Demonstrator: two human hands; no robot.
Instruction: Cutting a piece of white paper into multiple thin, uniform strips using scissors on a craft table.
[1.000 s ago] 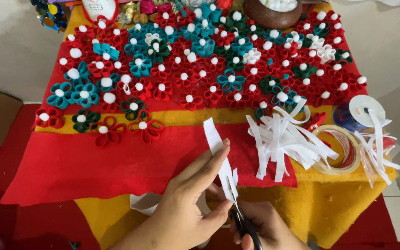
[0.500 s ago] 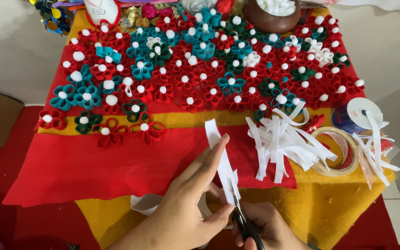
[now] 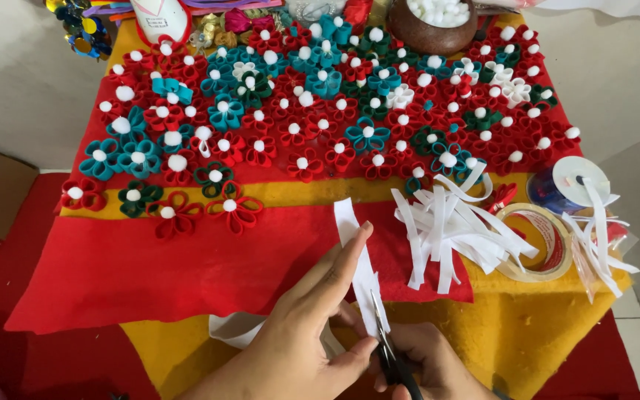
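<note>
Left hand (image 3: 312, 326) pinched the white felt strip (image 3: 357, 259); right hand (image 3: 424, 363) gripped scissors (image 3: 387, 348); strip looked light, floppy, best held near the cut

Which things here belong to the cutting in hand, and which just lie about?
In use: left hand, right hand, white strip, scissors.
Lying about: cut strips, felt flowers, tape roll, brown bowl.

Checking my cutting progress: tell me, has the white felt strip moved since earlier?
No clear move: the white felt strip points toward the yellow cloth band, level with the pile of cut white strips.
</note>
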